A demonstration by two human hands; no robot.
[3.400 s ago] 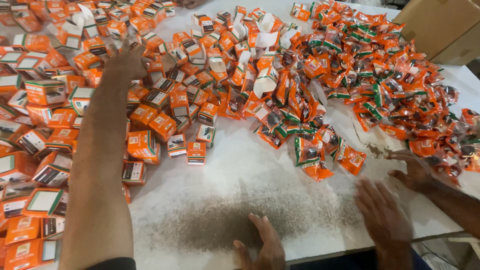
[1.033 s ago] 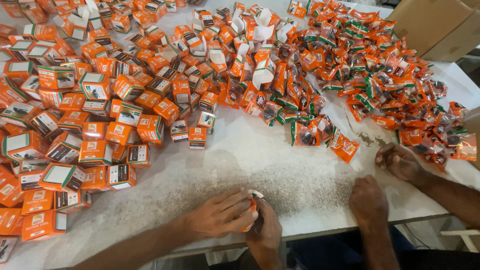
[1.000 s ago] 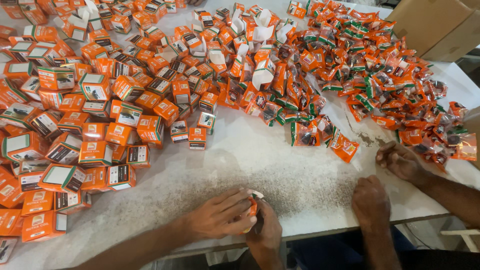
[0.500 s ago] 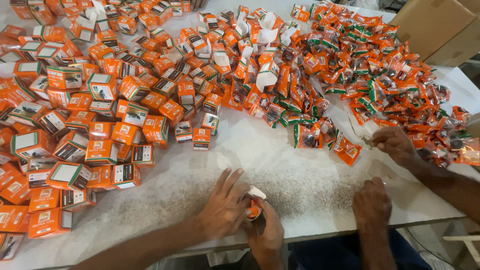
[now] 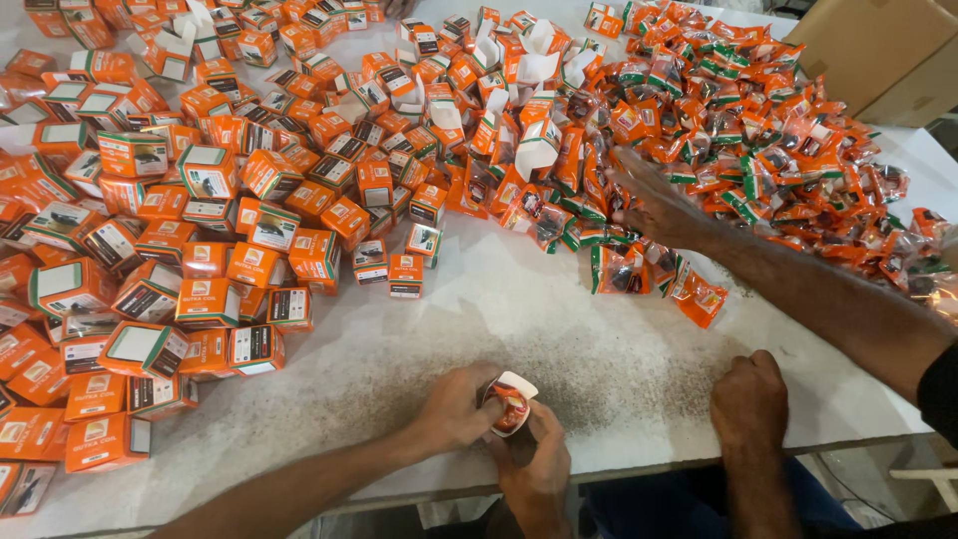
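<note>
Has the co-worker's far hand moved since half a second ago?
Yes. The co-worker's hand has reached leftward and farther from the table edge, into the pile of orange sachets.

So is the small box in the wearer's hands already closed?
No, the small box held by left hand and right hand has its flap open.

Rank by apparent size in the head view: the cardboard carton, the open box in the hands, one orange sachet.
1. Cardboard carton, though cropped and farthest.
2. Open box and sachet: look alike; the box is nearer, so unranked.
</note>
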